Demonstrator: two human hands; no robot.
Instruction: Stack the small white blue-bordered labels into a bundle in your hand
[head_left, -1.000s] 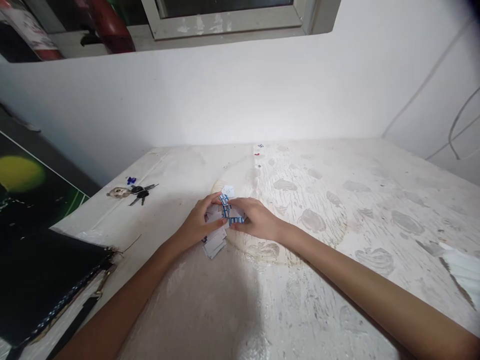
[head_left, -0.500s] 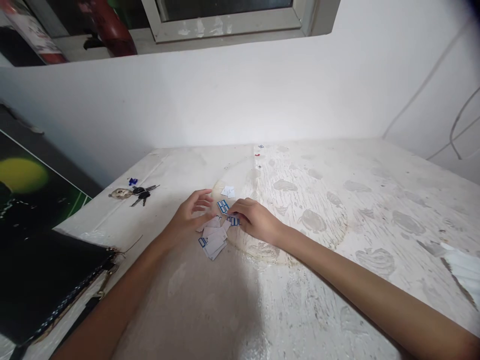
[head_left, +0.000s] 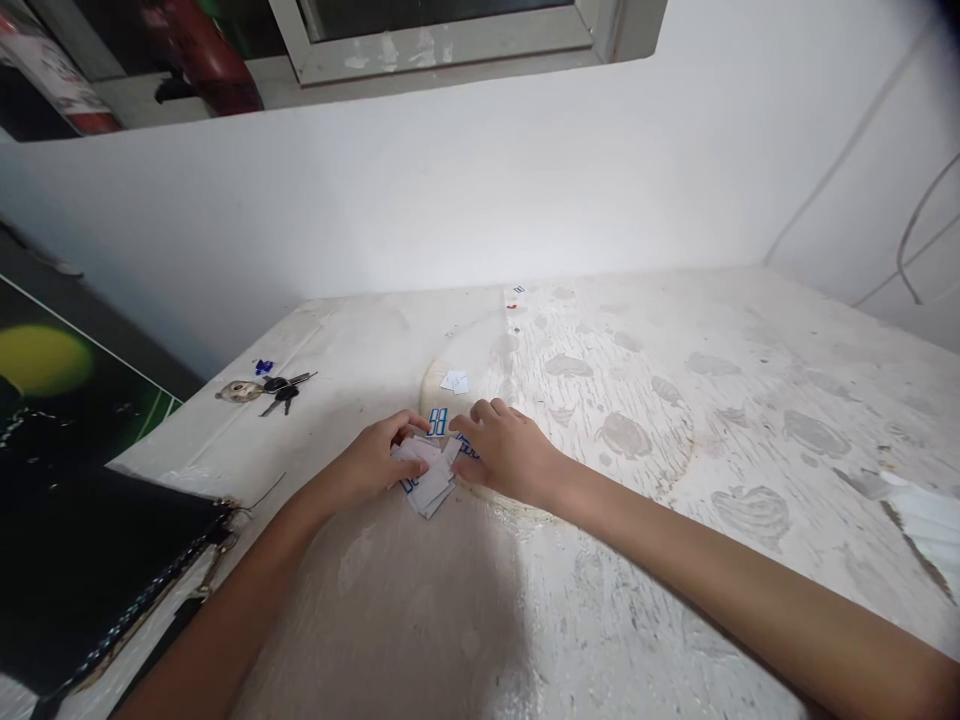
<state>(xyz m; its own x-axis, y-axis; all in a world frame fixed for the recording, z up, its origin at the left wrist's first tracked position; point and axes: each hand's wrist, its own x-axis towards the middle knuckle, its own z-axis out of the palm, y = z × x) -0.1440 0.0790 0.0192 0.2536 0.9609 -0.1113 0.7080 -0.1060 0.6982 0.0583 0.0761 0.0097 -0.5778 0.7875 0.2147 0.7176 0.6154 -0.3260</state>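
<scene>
A small pile of white paper slips [head_left: 431, 488], some printed with blue block figures, lies on the table between my two hands. My left hand [head_left: 371, 462] curls at the pile's left side, its thumb on the slips and its fingers bent around their far edge. From the right, my right hand [head_left: 510, 452] reaches over the pile with thumb and fingers apart, partly covering slips with blue print. One slip with a blue figure [head_left: 437, 421] shows between the fingertips of both hands. Beyond them are a few more white slips [head_left: 454, 381].
Keys [head_left: 281, 392] with a metal fob [head_left: 240, 391] and a small blue item [head_left: 263, 367] lie at the left. A black bag [head_left: 97, 560] covers the near left edge. White wall behind, bottles [head_left: 214, 60] on the window ledge; torn white material [head_left: 926, 525] at right.
My left hand has moved in onto the pile and its fingers have curled. My right hand's fingers have spread from a pinch. The slip with the blue figure has shifted slightly left and straightened.
</scene>
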